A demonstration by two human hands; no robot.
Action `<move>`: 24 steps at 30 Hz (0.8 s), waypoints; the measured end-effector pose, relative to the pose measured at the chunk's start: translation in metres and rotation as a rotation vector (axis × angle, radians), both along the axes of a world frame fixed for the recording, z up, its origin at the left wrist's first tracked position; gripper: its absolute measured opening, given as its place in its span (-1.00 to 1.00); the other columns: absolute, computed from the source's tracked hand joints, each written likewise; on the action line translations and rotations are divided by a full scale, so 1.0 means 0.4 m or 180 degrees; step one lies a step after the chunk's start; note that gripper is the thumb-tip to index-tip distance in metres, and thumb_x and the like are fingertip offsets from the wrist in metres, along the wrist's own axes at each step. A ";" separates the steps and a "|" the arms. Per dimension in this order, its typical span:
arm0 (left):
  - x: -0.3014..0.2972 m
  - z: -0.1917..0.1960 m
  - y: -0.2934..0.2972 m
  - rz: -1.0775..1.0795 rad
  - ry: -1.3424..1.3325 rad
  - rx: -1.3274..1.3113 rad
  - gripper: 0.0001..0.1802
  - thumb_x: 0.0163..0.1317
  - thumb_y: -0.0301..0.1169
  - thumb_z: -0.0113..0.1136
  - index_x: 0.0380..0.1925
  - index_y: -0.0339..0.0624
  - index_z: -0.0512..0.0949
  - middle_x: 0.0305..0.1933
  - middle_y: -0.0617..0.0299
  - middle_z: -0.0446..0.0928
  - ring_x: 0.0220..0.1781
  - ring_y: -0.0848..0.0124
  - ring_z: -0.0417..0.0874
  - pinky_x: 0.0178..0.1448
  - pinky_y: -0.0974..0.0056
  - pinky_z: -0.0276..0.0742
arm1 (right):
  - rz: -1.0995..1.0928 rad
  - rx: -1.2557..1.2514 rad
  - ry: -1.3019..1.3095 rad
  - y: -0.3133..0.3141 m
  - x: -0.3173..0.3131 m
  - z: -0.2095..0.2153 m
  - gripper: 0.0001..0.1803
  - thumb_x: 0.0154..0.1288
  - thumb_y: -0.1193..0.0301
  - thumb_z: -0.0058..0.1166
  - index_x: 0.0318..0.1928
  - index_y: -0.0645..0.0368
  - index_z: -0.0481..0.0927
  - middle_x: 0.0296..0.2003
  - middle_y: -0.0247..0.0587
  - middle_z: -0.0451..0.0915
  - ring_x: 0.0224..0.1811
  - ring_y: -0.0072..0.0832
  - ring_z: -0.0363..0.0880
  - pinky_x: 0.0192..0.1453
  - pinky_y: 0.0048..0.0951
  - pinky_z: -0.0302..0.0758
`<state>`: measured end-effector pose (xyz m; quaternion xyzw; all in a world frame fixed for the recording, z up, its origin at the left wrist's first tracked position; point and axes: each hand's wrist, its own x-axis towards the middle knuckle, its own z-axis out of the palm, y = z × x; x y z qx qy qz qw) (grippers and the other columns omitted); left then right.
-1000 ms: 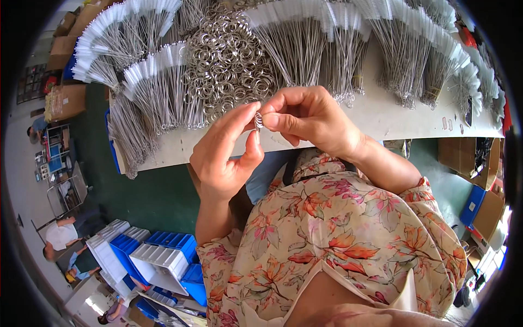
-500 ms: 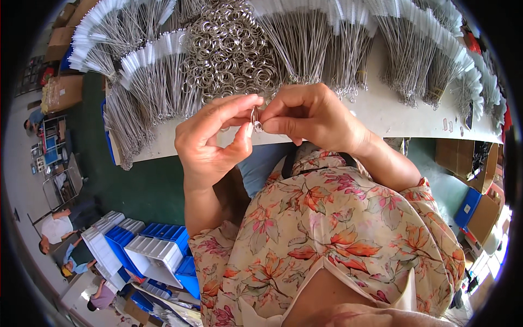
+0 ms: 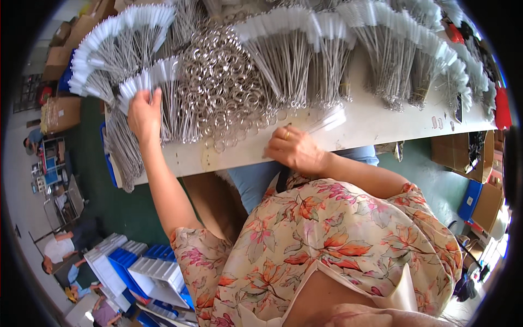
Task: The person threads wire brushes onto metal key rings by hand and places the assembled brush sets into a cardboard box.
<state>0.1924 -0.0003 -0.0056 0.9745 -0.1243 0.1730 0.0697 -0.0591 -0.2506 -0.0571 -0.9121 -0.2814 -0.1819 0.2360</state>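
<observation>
White worktable [image 3: 381, 128], smooth and flat, bending with the lens, loaded edge to edge with wire-stemmed brushes; green floor below, cardboard boxes [image 3: 61, 113] off to the left, blue and white plastic bins [image 3: 143, 271] stacked lower left, another person [image 3: 62, 248] crouched near them.

Centre of the table: heap of shiny metal split rings [image 3: 220, 90], round, thin, tangled, glinting silver; fanned bundles of brushes on both sides, twisted steel stems, soft white bristle tips spread like combs.

Left hand [image 3: 144, 114] stretched far out, fingers spread flat, pressed onto the left fan of brushes [image 3: 163, 90] just beside the ring heap; touching the bristle ends and stems, fingers apart, not closed around anything visible.

Right hand [image 3: 294, 148] low at the near table edge, knuckles up, gold band on one finger; fingers curled together, pinching the stems of a small bunch of brushes [image 3: 327, 121] lying blurred across the tabletop, white tips pointing up and right; exact count of stems in the pinch impossible to tell.

Further bundles [image 3: 392, 60] arched along the far right, same grey wire and white fuzz, well apart from both hands; red object [image 3: 501, 106] at the right rim.

Floral blouse [image 3: 338, 245], peach and rust leaves on cream, soft drape, filling the lower frame; blue fabric showing under the table edge.
</observation>
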 end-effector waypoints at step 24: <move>-0.090 0.001 0.053 0.0076 0.2032 -0.2751 -0.80 0.24 -0.39 -0.02 -0.31 -0.36 0.42 -0.20 -0.06 0.55 -0.22 0.15 0.62 -0.13 0.16 0.56 | -0.2729 -0.0026 0.0261 -0.361 0.172 0.205 -0.90 0.17 0.38 0.01 -0.39 0.12 0.53 -0.53 -0.30 0.54 -0.53 -0.54 0.52 -0.42 -0.46 0.44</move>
